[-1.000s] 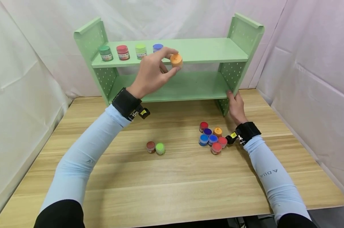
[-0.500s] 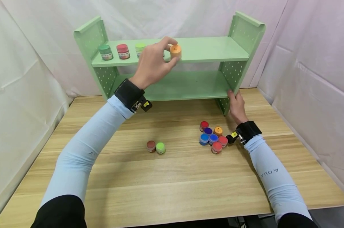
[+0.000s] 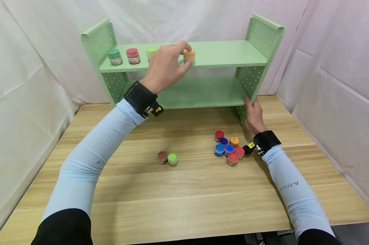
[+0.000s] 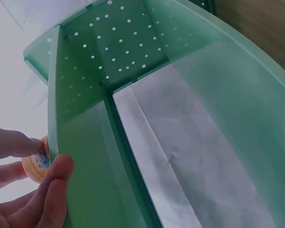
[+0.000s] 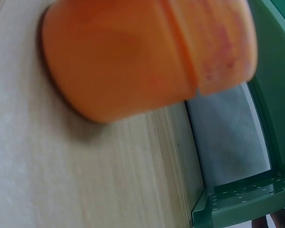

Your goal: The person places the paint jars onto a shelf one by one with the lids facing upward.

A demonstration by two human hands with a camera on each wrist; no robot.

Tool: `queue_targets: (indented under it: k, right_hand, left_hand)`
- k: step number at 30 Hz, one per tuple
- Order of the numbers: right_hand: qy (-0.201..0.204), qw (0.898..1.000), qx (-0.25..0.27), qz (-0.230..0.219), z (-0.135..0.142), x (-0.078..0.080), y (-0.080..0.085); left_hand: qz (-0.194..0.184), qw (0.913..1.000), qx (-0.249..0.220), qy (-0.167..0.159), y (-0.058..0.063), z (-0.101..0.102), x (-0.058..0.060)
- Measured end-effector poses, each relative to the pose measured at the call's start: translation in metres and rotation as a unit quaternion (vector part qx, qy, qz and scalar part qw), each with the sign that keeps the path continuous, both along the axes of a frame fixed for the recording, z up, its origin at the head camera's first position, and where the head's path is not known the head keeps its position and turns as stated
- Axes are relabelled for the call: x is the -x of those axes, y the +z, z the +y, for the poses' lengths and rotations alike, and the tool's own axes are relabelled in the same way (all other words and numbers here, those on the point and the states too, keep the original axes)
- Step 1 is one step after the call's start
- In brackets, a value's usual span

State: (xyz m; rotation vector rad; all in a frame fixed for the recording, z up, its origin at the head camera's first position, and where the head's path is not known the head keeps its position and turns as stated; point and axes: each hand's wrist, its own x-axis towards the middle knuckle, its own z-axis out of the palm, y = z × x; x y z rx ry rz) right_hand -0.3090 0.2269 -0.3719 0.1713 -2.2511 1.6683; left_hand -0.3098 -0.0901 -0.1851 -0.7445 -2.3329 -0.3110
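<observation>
My left hand (image 3: 169, 64) pinches an orange paint jar (image 3: 189, 56) between thumb and fingers, at the front part of the upper board of a green shelf (image 3: 221, 56). In the left wrist view the jar (image 4: 36, 164) appears beyond the board's edge, partly covered by fingers. My right hand (image 3: 254, 115) grips the lower right side panel of the shelf. To the left on the upper board stand a dark green jar (image 3: 115, 57), a red jar (image 3: 133, 56) and a light green jar (image 3: 150, 52), the last partly hidden by my left hand.
A brown jar (image 3: 162, 157) and a light green jar (image 3: 172, 159) stand mid-table. Several red, blue and orange jars cluster (image 3: 229, 150) by my right wrist. One orange jar (image 5: 133, 57) looms large in the right wrist view. White curtains (image 3: 331, 81) surround the wooden table (image 3: 184, 200).
My left hand has lifted the orange jar slightly and brought it onto the upper board, more upright. The blue-lidded jar is now hidden behind that hand. My right hand stays on the panel.
</observation>
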Motion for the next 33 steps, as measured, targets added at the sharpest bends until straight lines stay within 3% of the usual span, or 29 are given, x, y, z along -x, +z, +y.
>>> queue_targets:
  k: [9,22,25,33]
  right_hand:
    - [-0.018,1.0,0.005,0.021,0.012,0.022,-0.024]
    - [-0.004,1.0,-0.005,0.012,0.0,-0.001,0.002]
    - [-0.001,1.0,0.001,0.011,0.001,0.0,0.001]
    - [-0.012,1.0,0.007,0.01,0.012,0.021,-0.021]
  left_hand:
    - [0.005,0.9995,0.009,0.03,-0.001,0.007,0.0]
    - [0.031,0.9981,0.017,0.05,-0.001,0.011,0.003]
    - [0.028,0.998,0.019,0.054,-0.002,0.011,0.004]
    - [0.037,0.9975,0.022,0.056,-0.004,0.011,0.005]
